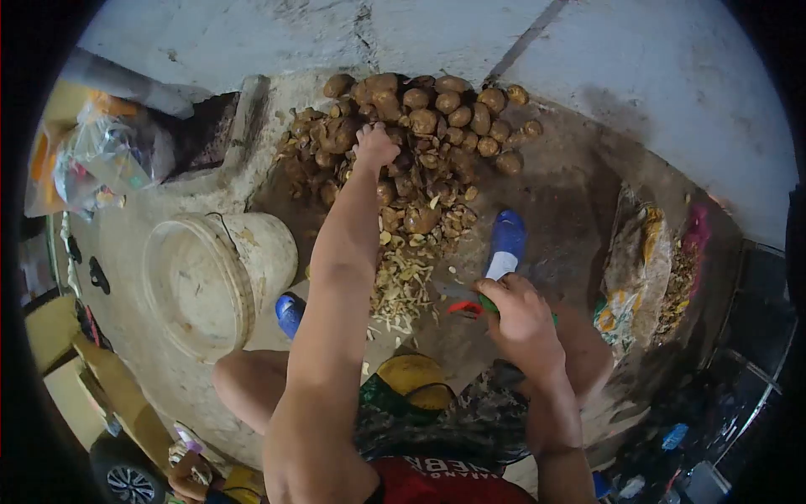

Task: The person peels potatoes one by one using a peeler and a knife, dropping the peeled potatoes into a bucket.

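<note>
My left hand (375,145) is stretched out to a heap of round, muddy brown tubers (422,122) that look like potatoes, by the wall. Its fingers look apart at the near side of the heap; what lies beneath them is hidden. Brown peelings and pale yellow strips (401,286) trail from the heap toward me. Above my right knee, my right hand (520,319) is closed around a peeler-like tool with a green handle. A red curved piece (464,308) shows beside it, apparently part of the tool.
A white bucket (273,244) lies on its side at the left, its mouth facing left. Blue shoes (507,235) are on my feet. A sack (638,260) with scraps lies to the right. Plastic bags (109,155) and cardboard (117,395) stand left. Another person's hand (191,479) shows lower left.
</note>
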Available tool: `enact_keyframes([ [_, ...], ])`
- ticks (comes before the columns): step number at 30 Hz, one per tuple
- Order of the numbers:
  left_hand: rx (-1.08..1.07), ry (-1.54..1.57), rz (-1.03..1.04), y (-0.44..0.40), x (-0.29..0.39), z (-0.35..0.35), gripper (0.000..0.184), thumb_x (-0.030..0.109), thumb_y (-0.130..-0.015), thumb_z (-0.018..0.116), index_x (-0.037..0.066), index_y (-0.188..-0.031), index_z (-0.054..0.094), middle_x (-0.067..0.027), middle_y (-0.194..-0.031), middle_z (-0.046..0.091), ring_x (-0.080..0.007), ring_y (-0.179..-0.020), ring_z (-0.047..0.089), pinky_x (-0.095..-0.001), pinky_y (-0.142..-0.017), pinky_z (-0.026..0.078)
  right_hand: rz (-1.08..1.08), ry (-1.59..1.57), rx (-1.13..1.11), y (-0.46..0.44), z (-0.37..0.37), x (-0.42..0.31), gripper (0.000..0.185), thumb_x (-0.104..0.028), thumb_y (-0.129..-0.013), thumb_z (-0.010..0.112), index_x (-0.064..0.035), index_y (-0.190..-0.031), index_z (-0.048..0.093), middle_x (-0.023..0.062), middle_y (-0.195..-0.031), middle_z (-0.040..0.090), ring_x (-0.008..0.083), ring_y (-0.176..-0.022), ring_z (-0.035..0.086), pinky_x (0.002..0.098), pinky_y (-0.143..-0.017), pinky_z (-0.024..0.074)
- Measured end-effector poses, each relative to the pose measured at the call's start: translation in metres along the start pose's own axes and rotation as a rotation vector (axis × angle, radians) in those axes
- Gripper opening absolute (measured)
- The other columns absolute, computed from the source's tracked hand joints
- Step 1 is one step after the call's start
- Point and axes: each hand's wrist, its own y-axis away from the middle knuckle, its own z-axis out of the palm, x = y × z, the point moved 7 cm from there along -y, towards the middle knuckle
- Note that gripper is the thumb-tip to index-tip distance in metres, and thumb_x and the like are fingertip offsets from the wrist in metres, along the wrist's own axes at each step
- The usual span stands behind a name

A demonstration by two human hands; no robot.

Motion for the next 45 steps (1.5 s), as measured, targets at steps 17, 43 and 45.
enact_keyframes([
  [17, 0.023, -0.108, -0.064, 0.005, 0.008, 0.000, 0.075, 0.039, -0.075, 0.076, 0.011, -0.139, 0.047, -0.0051, -0.148, 0.043, -0.0251, -0.139, 0.037, -0.0586, -0.110, 0.033, -0.069, 0.095, -0.005, 0.000, 0.013, -0.003, 0.043, -0.002, -0.071, 0.067, -0.0116, -0.113, 0.064, 0.0158, -0.093, 0.059, 0.0356, -0.089, 0.061, 0.0464, -0.073, 0.0514],
  [43, -0.406, 2.044, 0.342, 0.207, -0.031, -0.055, 0.066, 0.030, -0.084, 0.073, 0.004, -0.139, 0.047, -0.0144, -0.134, 0.057, -0.0321, -0.119, 0.057, -0.0518, -0.092, 0.050, -0.013, 0.027, -0.064, -0.014, 0.012, -0.031, 0.034, -0.006, -0.085, 0.061, -0.0100, -0.118, 0.059, 0.0212, -0.096, 0.064, 0.0417, -0.089, 0.064, 0.0502, -0.077, 0.0512],
  [45, -0.438, 2.053, 0.403, 0.229, -0.036, -0.056, 0.066, 0.031, -0.085, 0.072, 0.005, -0.140, 0.046, -0.0153, -0.136, 0.055, -0.0334, -0.122, 0.055, -0.0527, -0.095, 0.050, -0.007, 0.009, -0.047, -0.010, 0.010, -0.036, 0.030, -0.014, -0.085, 0.067, -0.0074, -0.114, 0.061, 0.0226, -0.096, 0.065, 0.0425, -0.089, 0.064, 0.0499, -0.077, 0.0511],
])
